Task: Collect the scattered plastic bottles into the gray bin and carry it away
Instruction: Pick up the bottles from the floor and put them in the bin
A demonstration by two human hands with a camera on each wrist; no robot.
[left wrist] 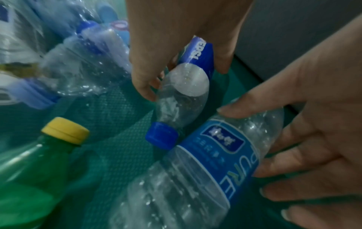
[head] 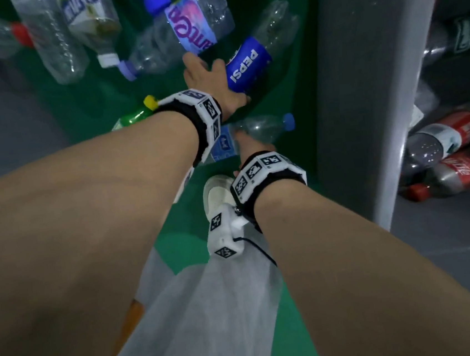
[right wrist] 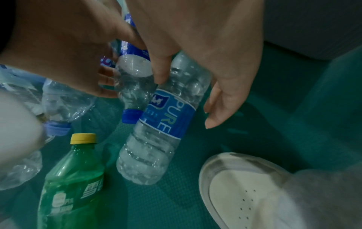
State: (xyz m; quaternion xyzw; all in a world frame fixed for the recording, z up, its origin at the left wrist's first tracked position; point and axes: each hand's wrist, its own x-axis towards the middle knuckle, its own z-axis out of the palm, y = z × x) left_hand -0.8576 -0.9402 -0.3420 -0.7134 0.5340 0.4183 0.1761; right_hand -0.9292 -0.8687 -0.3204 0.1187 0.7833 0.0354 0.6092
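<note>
Forearms reach down: left hand (head: pixel 212 81) grips the Pepsi bottle (head: pixel 248 63), and right hand (head: pixel 252 144) curls round the PURE water bottle (head: pixel 263 128). Collection looks midway. Next, both need lifting over the wall of the gray bin (head: pixel 362 77) just beside them.

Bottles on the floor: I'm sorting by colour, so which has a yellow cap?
The green bottle beside the PURE bottle: it alone has a yellow cap; the Pepsi bottle and other clear ones carry blue, red or white caps.
</note>
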